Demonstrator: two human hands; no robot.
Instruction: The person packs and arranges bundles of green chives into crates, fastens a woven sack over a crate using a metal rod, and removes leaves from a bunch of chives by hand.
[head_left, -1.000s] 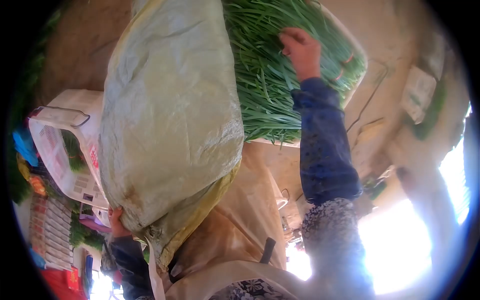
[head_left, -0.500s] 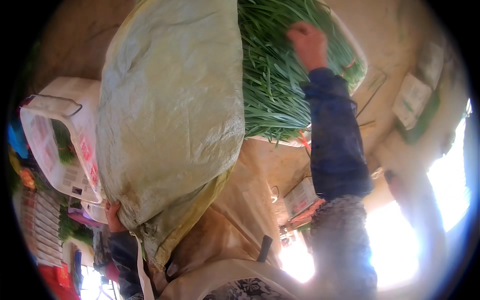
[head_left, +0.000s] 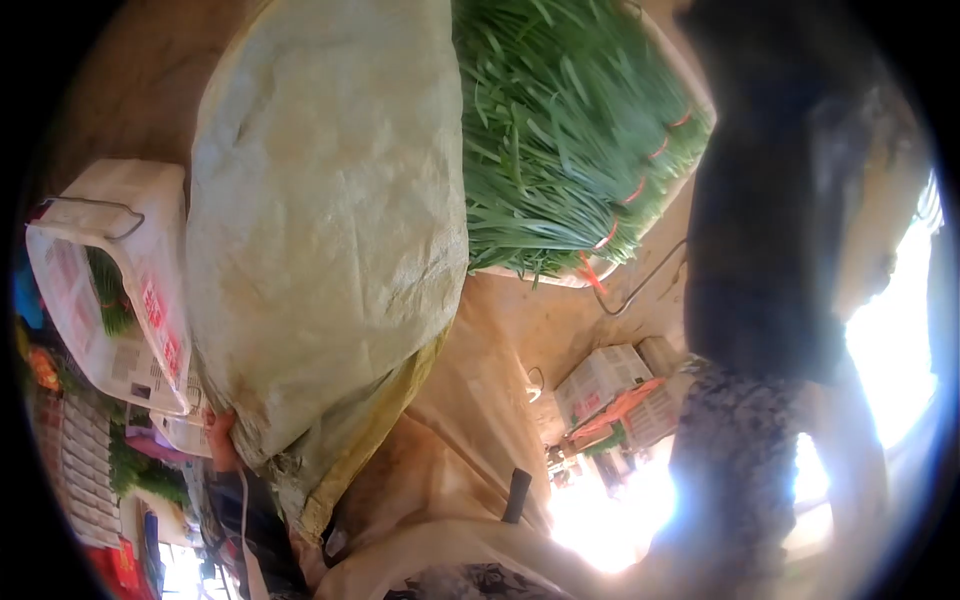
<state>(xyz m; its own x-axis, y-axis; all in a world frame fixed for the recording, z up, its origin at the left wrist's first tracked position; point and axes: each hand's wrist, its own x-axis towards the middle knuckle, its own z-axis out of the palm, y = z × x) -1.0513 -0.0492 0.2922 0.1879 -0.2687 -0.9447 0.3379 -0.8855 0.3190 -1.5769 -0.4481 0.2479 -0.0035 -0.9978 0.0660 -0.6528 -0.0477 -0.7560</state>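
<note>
A large pale, yellowish woven cover sheet [head_left: 330,210] lies over the left part of a basket [head_left: 655,215] of green leafy stalks [head_left: 560,140], perhaps garlic chives. Red ties show around the stalk bundles at the right side. My left hand [head_left: 219,432] is closed at the lower left edge of the sheet, its fingers partly hidden. The dark sleeve of my right arm reaches up along the right side, close to the camera and blurred. My right hand is out of sight beyond the top of the view.
A white plastic crate [head_left: 115,290] with a wire handle and some greens inside stands at left. White boxes [head_left: 600,385] with an orange strip sit at lower right. A bent metal handle [head_left: 645,285] sticks out beside the basket. Brown ground [head_left: 520,310] shows between them.
My right hand has left the green stalks and passed out of view as the arm swung right and up. My left hand stays at the sheet's edge. The view shifted slightly.
</note>
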